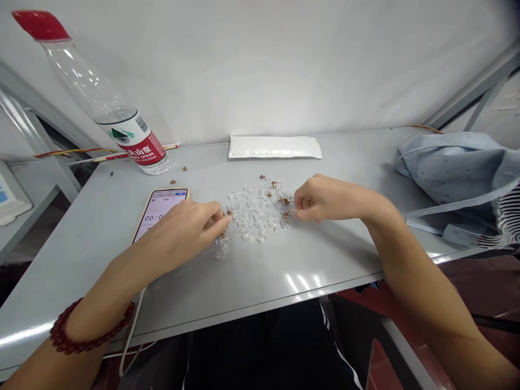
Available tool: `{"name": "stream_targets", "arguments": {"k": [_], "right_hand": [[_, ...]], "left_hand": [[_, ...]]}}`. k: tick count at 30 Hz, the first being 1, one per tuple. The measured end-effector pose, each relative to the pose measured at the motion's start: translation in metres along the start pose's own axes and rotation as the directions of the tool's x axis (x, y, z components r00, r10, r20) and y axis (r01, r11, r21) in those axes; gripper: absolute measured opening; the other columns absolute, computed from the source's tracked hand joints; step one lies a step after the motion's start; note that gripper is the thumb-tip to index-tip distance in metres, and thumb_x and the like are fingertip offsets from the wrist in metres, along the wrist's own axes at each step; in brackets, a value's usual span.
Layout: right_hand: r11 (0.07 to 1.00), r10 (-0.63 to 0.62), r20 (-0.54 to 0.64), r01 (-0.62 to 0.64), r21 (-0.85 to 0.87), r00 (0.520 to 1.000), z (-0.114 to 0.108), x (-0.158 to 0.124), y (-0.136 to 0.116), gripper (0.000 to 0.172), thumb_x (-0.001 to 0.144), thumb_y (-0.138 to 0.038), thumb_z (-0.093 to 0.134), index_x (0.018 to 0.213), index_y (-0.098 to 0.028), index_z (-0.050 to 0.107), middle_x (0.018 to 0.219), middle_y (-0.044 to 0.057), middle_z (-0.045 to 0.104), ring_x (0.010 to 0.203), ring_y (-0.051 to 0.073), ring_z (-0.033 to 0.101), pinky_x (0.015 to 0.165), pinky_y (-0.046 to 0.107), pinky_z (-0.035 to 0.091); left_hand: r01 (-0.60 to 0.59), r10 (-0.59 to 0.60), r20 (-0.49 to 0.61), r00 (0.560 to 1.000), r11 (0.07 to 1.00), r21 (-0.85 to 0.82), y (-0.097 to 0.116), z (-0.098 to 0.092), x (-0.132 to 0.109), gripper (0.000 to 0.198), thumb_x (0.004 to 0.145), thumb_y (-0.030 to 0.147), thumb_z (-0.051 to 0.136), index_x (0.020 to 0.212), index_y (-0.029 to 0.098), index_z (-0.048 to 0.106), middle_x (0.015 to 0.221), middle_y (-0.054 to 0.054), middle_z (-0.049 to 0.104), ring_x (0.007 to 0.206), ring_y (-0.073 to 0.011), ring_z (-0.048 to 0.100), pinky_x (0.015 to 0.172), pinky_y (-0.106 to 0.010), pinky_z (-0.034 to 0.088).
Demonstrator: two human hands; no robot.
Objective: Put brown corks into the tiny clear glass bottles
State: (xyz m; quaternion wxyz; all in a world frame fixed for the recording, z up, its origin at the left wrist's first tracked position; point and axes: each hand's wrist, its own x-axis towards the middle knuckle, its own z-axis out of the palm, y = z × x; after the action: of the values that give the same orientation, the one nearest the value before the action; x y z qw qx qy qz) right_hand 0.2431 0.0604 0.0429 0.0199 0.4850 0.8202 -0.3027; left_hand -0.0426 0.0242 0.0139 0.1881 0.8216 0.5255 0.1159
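Note:
A scatter of several small clear plastic pieces (254, 214) lies mid-table, mixed with a few small brown bits (283, 200). My left hand (184, 230) rests at the scatter's left edge, fingers pinched together on a small piece I cannot name. My right hand (320, 197) sits at the right edge, fingers curled in a pinch beside the brown bits; what it holds is hidden. A dark red bead bracelet (67, 338) circles my left wrist.
A phone (160, 211) showing a timer lies under my left hand, its cable hanging over the grey table's (284, 271) front edge. A red-capped water bottle (101, 103) leans at back left. A white padded packet (275, 147) lies by the wall. Blue cloth bag (459, 179) at right.

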Motion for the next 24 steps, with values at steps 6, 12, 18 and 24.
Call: {"name": "stream_targets", "arguments": {"k": [6, 12, 18, 24], "right_hand": [[0.857, -0.201, -0.248, 0.293, 0.425, 0.948, 0.020, 0.007, -0.019, 0.019, 0.086, -0.033, 0.064, 0.079, -0.017, 0.071, 0.070, 0.000, 0.062, 0.064, 0.011, 0.050, 0.058, 0.027, 0.037], [0.707, -0.168, -0.158, 0.230, 0.669, 0.973, 0.046, 0.021, -0.026, 0.028, 0.088, -0.042, 0.066, 0.078, -0.016, 0.071, 0.069, -0.001, 0.060, 0.064, 0.011, 0.049, 0.059, 0.027, 0.036], [0.687, -0.224, -0.081, 0.217, 0.694, 0.971, 0.047, 0.021, -0.025, 0.026, 0.085, -0.040, 0.071, 0.078, -0.015, 0.070, 0.069, -0.001, 0.061, 0.065, 0.011, 0.051, 0.061, 0.026, 0.038], [0.801, -0.224, -0.199, 0.296, 0.520, 0.954, 0.042, 0.022, -0.020, 0.031, 0.092, -0.041, 0.060, 0.076, -0.016, 0.067, 0.063, -0.002, 0.054, 0.057, 0.010, 0.044, 0.055, 0.026, 0.034]], "left_hand": [[-0.125, 0.120, -0.073, 0.990, 0.989, -0.073, 0.026, 0.009, 0.001, 0.027, 0.094, 0.045, 0.051, 0.094, 0.023, 0.066, 0.063, 0.004, 0.058, 0.056, -0.0135, 0.050, 0.054, -0.027, 0.037], [-0.277, 0.287, -0.218, 0.933, 0.958, 0.078, 0.031, 0.024, 0.001, 0.028, 0.096, 0.041, 0.050, 0.087, 0.018, 0.063, 0.065, 0.001, 0.054, 0.060, -0.0146, 0.048, 0.058, -0.029, 0.037], [-0.373, 0.402, -0.243, 0.883, 0.914, 0.157, 0.032, 0.025, 0.001, 0.025, 0.093, 0.024, 0.041, 0.070, 0.020, 0.050, 0.064, -0.001, 0.055, 0.059, -0.0139, 0.048, 0.056, -0.028, 0.036], [-0.298, 0.315, -0.189, 0.930, 0.948, 0.114, 0.033, 0.014, -0.001, 0.024, 0.089, 0.025, 0.041, 0.067, 0.021, 0.049, 0.058, 0.001, 0.053, 0.054, -0.0131, 0.046, 0.056, -0.029, 0.037]]}}
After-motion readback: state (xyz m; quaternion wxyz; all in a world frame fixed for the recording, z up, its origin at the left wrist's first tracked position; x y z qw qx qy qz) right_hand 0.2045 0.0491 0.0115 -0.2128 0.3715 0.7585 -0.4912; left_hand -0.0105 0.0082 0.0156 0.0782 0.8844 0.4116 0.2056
